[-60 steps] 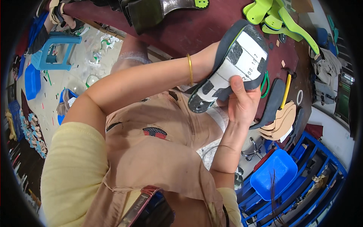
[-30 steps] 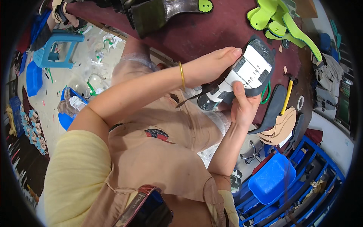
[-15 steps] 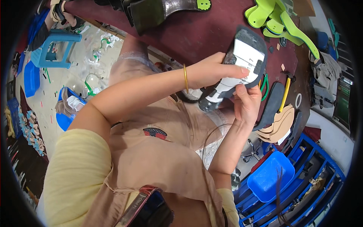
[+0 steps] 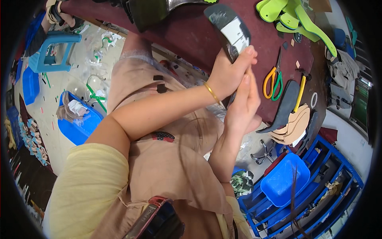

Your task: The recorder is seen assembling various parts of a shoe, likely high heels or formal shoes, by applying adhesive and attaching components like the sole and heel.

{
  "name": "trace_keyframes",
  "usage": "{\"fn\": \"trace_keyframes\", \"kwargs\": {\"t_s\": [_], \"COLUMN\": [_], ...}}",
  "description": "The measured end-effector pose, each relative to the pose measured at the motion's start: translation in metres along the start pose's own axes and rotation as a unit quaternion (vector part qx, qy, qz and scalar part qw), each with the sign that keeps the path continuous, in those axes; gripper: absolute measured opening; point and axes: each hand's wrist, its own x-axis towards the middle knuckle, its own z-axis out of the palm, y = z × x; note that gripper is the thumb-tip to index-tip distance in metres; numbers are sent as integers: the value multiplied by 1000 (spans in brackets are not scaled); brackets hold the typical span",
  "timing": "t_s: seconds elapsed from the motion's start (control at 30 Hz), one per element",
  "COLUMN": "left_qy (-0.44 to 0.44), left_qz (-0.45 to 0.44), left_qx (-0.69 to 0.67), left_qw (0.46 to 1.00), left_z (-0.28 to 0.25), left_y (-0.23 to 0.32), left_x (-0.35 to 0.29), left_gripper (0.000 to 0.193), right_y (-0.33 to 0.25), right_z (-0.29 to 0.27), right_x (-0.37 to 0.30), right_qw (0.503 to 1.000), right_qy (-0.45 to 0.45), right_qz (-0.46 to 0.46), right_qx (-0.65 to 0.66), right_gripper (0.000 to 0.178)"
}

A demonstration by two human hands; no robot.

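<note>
A black insole with a white patch on its face stands tilted over the maroon table, its lower part hidden by my hands. My left hand, with a gold bangle at the wrist, is closed round its middle. Just below, my right hand presses against the left with its fingers stretched upward; its grip on the insole's lower end is mostly hidden. Two small dark scraps lie on the brown apron over my lap. To the right of my hands lie scissors with orange and green handles.
Lime-green insoles are heaped at the table's far right. A yellow-handled hammer, another black insole and tan sole-shaped pieces lie along the right edge. A blue basin sits on a blue rack. Scraps litter the floor beside a blue stool.
The insole has moved up and left and turned partly edge-on. My hands have come together on its lower part. The scissors are now uncovered, and dark scraps show on my lap.
</note>
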Motion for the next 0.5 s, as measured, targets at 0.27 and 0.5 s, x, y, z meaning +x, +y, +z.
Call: {"fn": "trace_keyframes", "kwargs": {"t_s": [0.27, 0.5], "left_qy": [-199, -333], "left_qz": [-153, -82], "left_qx": [32, 119], "left_qw": [967, 932], "left_z": [-28, -40], "left_y": [19, 29], "left_x": [27, 23], "left_gripper": [44, 43], "right_y": [12, -4], "right_z": [-24, -32], "right_x": [-6, 48], "right_qw": [998, 998], "right_qy": [-26, -24], "right_qz": [-2, 53], "right_qx": [63, -34], "right_gripper": [32, 32]}}
